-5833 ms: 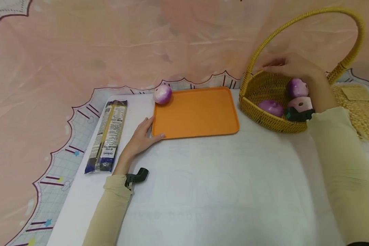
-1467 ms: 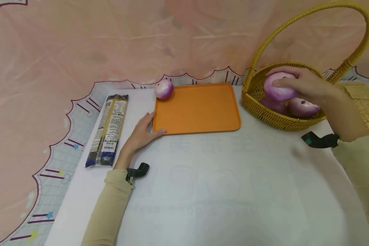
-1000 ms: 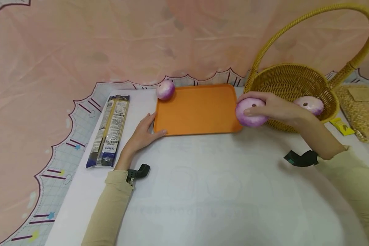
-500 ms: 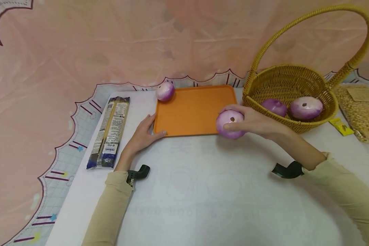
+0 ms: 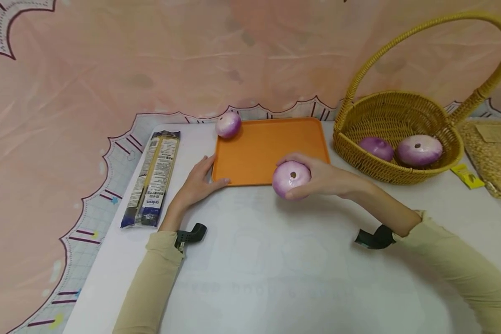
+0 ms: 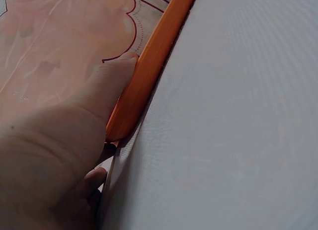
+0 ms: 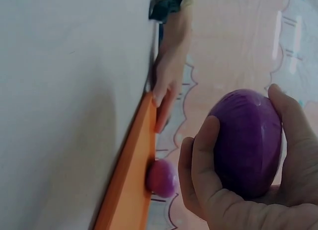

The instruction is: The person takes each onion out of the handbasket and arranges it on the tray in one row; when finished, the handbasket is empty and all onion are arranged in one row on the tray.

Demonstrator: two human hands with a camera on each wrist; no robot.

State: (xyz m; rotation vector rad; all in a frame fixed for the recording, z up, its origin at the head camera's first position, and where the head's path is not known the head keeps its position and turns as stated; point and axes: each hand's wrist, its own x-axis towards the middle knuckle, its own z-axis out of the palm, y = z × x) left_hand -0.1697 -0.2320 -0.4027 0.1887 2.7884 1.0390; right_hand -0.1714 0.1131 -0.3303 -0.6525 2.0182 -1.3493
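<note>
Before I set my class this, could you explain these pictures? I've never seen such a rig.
No machine here, just a person's left hand and right hand. The wide picture looks down from the head; the close-ups look out from each wrist. On the white surface: an orange tray, a purple onion at its far left corner, a long packet, a basket holding two more onions, a yellow sachet and a bag. The left hand touches the tray; the right hand grips another onion.
</note>
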